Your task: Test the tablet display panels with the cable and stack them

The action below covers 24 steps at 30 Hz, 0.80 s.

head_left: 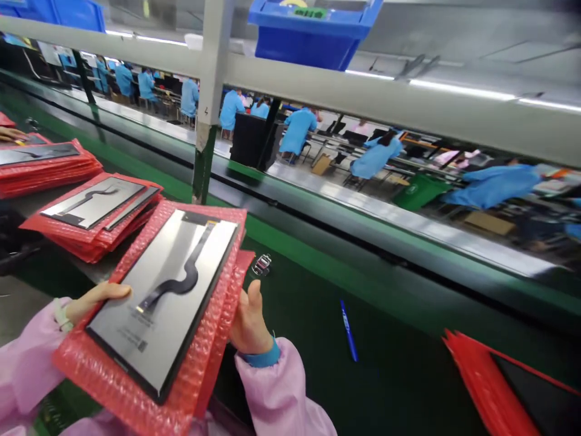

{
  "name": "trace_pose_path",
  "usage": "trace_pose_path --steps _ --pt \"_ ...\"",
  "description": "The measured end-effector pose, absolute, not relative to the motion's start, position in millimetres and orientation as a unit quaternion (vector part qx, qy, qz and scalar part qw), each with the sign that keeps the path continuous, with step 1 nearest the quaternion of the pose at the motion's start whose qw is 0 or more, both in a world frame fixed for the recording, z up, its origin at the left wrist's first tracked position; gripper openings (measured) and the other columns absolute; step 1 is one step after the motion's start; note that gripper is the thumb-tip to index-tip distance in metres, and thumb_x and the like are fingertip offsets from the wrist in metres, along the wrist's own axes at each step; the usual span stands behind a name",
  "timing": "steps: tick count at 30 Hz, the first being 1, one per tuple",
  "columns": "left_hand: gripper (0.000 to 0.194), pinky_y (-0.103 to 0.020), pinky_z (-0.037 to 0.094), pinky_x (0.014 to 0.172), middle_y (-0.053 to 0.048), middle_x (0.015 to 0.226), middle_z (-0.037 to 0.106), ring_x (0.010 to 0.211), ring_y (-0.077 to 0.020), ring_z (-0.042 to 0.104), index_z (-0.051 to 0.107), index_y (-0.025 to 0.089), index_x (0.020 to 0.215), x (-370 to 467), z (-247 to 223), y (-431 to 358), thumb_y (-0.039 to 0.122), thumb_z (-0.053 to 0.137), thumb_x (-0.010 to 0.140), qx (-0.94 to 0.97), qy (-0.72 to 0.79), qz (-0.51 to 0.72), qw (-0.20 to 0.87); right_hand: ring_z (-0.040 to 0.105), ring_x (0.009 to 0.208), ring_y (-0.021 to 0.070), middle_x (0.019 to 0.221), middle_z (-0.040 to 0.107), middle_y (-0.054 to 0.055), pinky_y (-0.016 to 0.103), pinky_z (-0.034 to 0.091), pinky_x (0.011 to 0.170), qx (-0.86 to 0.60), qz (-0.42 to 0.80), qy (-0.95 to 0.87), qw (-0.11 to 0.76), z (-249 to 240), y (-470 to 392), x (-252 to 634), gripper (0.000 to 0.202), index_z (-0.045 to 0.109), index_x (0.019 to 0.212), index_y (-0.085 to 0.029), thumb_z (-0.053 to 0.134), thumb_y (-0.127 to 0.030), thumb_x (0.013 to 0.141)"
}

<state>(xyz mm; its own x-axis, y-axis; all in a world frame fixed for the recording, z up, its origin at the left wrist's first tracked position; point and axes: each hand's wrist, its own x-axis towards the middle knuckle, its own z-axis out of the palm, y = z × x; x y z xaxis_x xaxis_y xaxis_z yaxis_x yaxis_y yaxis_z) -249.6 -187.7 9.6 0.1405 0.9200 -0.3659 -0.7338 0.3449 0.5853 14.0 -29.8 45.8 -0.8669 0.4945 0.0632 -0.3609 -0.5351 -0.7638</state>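
A flat display panel (154, 266) with a silver back and a curved black ribbon cable lies on a stack of red bubble-wrap bags (213, 330), tilted above the bench. My left hand (97, 300) grips the stack's left edge, its thumb on the panel. At the right edge my right hand (250, 318) supports the bags, thumb raised and the other fingers partly hidden behind them. A small metal-and-clear item (262, 264) and a blue pen (348, 330) rest on the dark green bench to the right.
More red bags with panels (93, 203) stand at the left, with another stack (40, 166) beyond, near another person's hand (11, 134). Red bags (490, 381) with a dark panel lie at lower right. A post (206, 121) rises behind the bench; blue bins (308, 39) sit above.
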Motion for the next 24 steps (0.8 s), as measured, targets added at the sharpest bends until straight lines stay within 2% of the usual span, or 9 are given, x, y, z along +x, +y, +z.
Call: trace_pose_path --steps 3,4,6,8,9,12,15,20,24 --pt "0.025 -0.038 0.062 0.058 -0.016 0.071 0.075 0.064 -0.033 0.075 0.077 0.005 0.077 -215.7 14.0 -173.4 0.029 0.07 0.076 0.022 0.512 0.526 0.679 0.07 0.104 0.025 0.098 0.075 0.003 0.039 0.054 0.1 -0.187 0.842 -0.418 0.285 48.8 -26.7 24.1 0.056 0.069 0.107 -0.021 0.083 -0.06 0.069" --pt "0.027 -0.041 0.064 0.062 -0.017 0.077 0.076 0.068 -0.0355 0.075 0.079 0.005 0.086 -204.1 17.1 -166.6 0.026 0.079 0.07 0.017 0.531 0.528 0.663 0.07 0.101 0.0238 0.097 0.075 0.002 0.038 0.054 0.099 -0.216 0.83 -0.42 0.295 48.3 -24.6 27.0 0.051 0.069 0.105 -0.02 0.085 -0.052 0.069" --pt "0.055 -0.042 0.065 0.075 -0.015 0.095 0.078 0.086 -0.0368 0.076 0.075 0.01 0.116 -182.5 21.3 -152.3 0.027 0.089 0.066 0.059 0.546 0.563 0.618 0.07 0.098 0.0228 0.096 0.075 0.002 0.037 0.054 0.098 -0.242 0.808 -0.43 0.323 46.0 -19.8 33.6 0.046 0.07 0.102 -0.018 0.085 -0.047 0.069" --pt "0.074 -0.032 0.063 0.085 -0.008 0.115 0.076 0.101 -0.031 0.075 0.065 0.021 0.135 -163.9 21.3 -138.8 0.031 0.091 0.067 0.12 0.551 0.608 0.559 0.068 0.101 0.0228 0.095 0.074 0.002 0.036 0.054 0.099 -0.242 0.781 -0.453 0.356 44.1 -16.0 43.6 0.043 0.071 0.102 -0.018 0.082 -0.048 0.073" --pt "0.077 -0.026 0.063 0.084 -0.005 0.118 0.075 0.101 -0.0271 0.075 0.062 0.026 0.138 -155.7 20.2 -132.7 0.031 0.092 0.068 0.138 0.55 0.623 0.539 0.068 0.103 0.023 0.096 0.074 0.002 0.037 0.053 0.101 -0.241 0.767 -0.466 0.37 43.7 -15.0 50.3 0.043 0.072 0.103 -0.018 0.081 -0.049 0.076" --pt "0.064 -0.017 0.06 0.062 0.0 0.094 0.078 0.073 -0.0184 0.075 0.069 0.026 0.121 -132.8 16.6 -116.4 0.024 0.094 0.062 0.124 0.54 0.623 0.551 0.067 0.107 0.0232 0.103 0.074 0.004 0.038 0.05 0.106 -0.257 0.742 -0.468 0.405 45.2 -18.0 77.8 0.049 0.071 0.106 -0.017 0.075 -0.059 0.081" --pt "0.043 -0.014 0.053 0.047 0.003 0.067 0.07 0.052 -0.0143 0.068 0.07 0.02 0.095 -106.4 17.2 -101.9 0.012 0.089 0.057 0.077 0.532 0.599 0.593 0.069 0.104 0.0236 0.103 0.075 0.005 0.039 0.053 0.102 -0.275 0.758 -0.4 0.436 49.2 -28.1 110.8 0.058 0.07 0.11 -0.017 0.075 -0.066 0.079" --pt "0.032 -0.027 0.059 0.049 -0.001 0.065 0.07 0.051 -0.0215 0.069 0.067 0.018 0.084 -52.0 17.1 -82.3 0.016 0.084 0.056 0.017 0.548 0.485 0.682 0.072 0.107 0.027 0.103 0.077 0.007 0.042 0.057 0.099 -0.261 0.783 -0.258 0.502 49.7 -37.8 165.7 0.062 0.069 0.117 -0.017 0.076 -0.065 0.077" --pt "0.043 -0.04 0.065 0.068 -0.005 0.072 0.074 0.075 -0.034 0.076 0.072 0.021 0.091 -15.4 7.2 -70.7 0.025 0.091 0.053 0.024 0.521 0.397 0.755 0.074 0.104 0.0248 0.1 0.079 0.007 0.039 0.058 0.1 -0.297 0.746 -0.182 0.568 28.3 -32.7 209.0 0.047 0.071 0.113 -0.014 0.068 -0.052 0.086"
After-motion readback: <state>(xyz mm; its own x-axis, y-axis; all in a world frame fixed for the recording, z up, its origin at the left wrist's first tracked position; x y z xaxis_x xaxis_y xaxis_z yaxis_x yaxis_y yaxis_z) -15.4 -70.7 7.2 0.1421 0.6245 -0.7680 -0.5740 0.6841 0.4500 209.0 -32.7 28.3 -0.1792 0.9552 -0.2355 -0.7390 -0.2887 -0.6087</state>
